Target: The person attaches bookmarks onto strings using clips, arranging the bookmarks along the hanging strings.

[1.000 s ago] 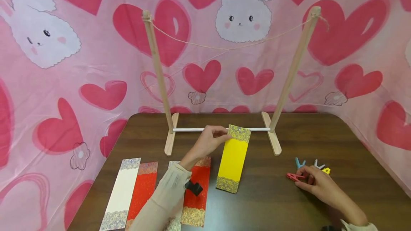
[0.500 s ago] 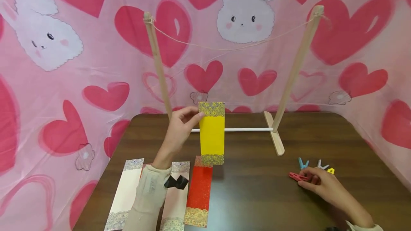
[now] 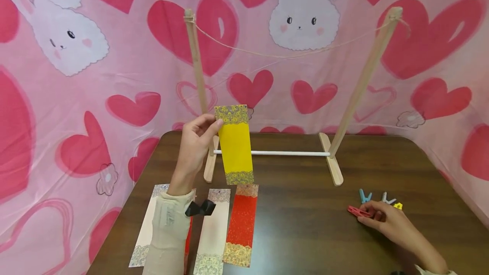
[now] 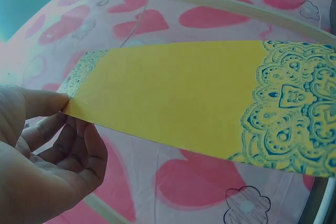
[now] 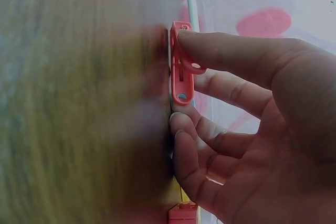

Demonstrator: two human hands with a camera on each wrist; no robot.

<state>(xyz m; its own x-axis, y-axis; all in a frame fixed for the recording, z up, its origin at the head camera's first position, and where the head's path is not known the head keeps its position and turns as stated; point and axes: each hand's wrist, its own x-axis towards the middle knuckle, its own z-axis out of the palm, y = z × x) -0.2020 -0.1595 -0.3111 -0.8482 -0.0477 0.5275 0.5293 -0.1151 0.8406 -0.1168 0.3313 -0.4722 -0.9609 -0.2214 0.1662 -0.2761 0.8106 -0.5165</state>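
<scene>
My left hand (image 3: 195, 139) pinches a yellow card (image 3: 235, 150) near its upper left corner. Lacy dark patterns band both ends of the card, which hangs almost upright before the frame's left post. In the left wrist view, the thumb lies on the face of the card (image 4: 178, 93) and the fingers curl behind it. Far to the right, my right hand (image 3: 393, 224) is low at the tabletop, gripping a pinkish-red clothespin (image 3: 357, 211) between thumb and fingers. The right wrist view shows the thumb on the clothespin (image 5: 182, 85).
A wooden frame stands at the back, with a sagging string (image 3: 284, 57) between its posts and a white rod (image 3: 290, 153) low down. White cards (image 3: 212, 228) and red cards (image 3: 242, 220) lie front left, partly under my left sleeve. Blue (image 3: 365, 196), grey (image 3: 388, 198) and yellow clothespins (image 3: 398, 206) lie beyond my right hand.
My left hand has raised the yellow card and carried it leftward, from low over the table to before the left post. The right hand has stayed at the red clothespin. The view has shifted slightly.
</scene>
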